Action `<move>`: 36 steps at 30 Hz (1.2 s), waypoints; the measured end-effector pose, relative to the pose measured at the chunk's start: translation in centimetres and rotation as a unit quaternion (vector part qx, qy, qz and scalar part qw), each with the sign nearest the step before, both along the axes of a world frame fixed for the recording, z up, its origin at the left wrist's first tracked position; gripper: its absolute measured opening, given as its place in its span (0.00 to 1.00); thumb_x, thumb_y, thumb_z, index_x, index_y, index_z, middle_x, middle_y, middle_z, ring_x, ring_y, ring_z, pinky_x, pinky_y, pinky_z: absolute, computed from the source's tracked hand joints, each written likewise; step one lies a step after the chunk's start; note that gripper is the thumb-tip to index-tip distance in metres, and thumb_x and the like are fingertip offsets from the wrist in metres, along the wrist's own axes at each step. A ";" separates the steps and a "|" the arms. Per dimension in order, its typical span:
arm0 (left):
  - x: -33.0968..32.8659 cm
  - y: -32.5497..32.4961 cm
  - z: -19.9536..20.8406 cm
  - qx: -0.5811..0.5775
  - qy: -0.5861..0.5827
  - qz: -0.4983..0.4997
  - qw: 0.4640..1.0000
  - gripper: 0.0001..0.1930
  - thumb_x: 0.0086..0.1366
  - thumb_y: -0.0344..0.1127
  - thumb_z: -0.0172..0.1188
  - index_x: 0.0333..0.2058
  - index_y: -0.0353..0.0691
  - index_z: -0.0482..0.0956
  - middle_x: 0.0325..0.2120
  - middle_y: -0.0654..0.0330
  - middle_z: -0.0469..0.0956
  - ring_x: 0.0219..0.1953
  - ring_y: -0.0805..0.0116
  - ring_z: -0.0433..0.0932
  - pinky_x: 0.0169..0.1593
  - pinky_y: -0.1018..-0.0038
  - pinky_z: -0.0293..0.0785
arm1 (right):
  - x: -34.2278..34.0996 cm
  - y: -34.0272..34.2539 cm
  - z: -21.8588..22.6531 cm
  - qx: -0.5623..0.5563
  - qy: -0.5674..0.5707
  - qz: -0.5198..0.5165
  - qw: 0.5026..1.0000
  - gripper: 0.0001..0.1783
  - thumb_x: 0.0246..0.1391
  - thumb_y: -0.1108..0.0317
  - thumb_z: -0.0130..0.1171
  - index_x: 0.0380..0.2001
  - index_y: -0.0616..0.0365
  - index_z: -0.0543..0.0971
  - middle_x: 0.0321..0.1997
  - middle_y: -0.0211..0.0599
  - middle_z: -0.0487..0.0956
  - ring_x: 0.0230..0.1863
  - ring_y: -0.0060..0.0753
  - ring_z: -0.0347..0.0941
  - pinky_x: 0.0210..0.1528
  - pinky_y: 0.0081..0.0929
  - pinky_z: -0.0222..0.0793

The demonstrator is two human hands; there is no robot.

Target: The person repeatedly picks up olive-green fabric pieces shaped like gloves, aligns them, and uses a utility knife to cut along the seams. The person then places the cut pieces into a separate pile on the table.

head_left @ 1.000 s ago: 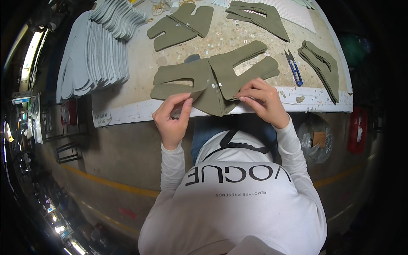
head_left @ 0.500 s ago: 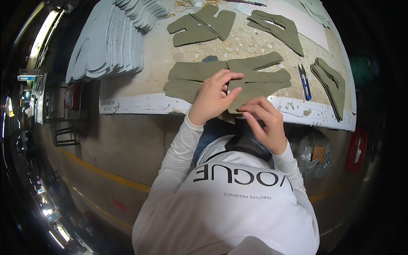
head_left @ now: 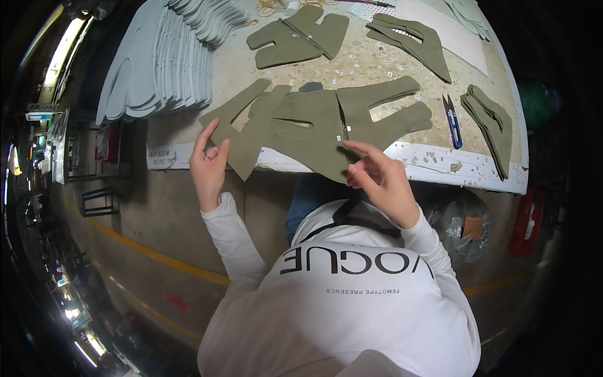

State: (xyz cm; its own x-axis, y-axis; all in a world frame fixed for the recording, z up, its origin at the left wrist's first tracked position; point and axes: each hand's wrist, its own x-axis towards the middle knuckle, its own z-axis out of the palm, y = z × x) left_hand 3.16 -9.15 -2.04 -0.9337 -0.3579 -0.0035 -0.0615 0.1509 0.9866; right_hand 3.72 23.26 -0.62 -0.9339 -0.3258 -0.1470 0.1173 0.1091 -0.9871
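The left hand [head_left: 210, 166] was at the left of centre in the frame, thumb and index finger well apart. Its index fingertip overlapped the left end of a slit olive piece [head_left: 256, 139] — whether it pressed on the cloth I could not tell, but the fingers were not closed round anything. That piece slanted down past the table's front edge, its right side meeting a flat olive stack [head_left: 309, 139] in the middle of the frame.

The right hand [head_left: 382, 179], right of centre, had its index finger stretched toward the seam between that stack and a forked olive stack [head_left: 383, 112]; the other fingers were loosely curled near the cloth, and I could not tell whether they had hold of an edge. Two small white labels [head_left: 339, 138] showed beside the seam.

Blue-handled snips [head_left: 453, 125] lay right of the forked stack, with another olive bundle [head_left: 496, 135] at the far right. Pale grey pieces [head_left: 169, 69] filled the upper left of the table [head_left: 204, 149].
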 end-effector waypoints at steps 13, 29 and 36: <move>3.6 0.2 5.0 0.101 0.131 0.046 0.985 0.25 0.63 0.18 0.54 0.60 0.27 0.66 0.53 0.50 0.74 0.47 0.72 0.77 0.52 0.78 0.72 | -4.4 -2.1 -0.3 0.234 0.378 -0.042 0.895 0.25 0.48 0.70 0.67 0.52 0.59 0.76 0.44 0.43 0.73 0.45 0.42 0.71 0.48 0.33 0.70; 6.2 -0.6 7.0 0.112 0.160 0.064 0.979 0.26 0.65 0.21 0.50 0.63 0.27 0.61 0.58 0.47 0.68 0.54 0.67 0.74 0.56 0.74 0.71 | -7.4 -3.2 -0.5 0.185 0.287 0.016 0.940 0.23 0.51 0.68 0.65 0.52 0.49 0.77 0.28 0.39 0.74 0.32 0.44 0.71 0.39 0.35 0.70; -1.5 4.8 8.1 0.174 0.139 -0.051 0.974 0.30 0.63 0.21 0.53 0.64 0.27 0.58 0.59 0.47 0.66 0.55 0.66 0.73 0.56 0.73 0.71 | -4.6 -3.1 0.5 0.076 0.263 0.043 0.961 0.29 0.48 0.73 0.64 0.57 0.52 0.74 0.44 0.46 0.74 0.35 0.46 0.74 0.40 0.33 0.71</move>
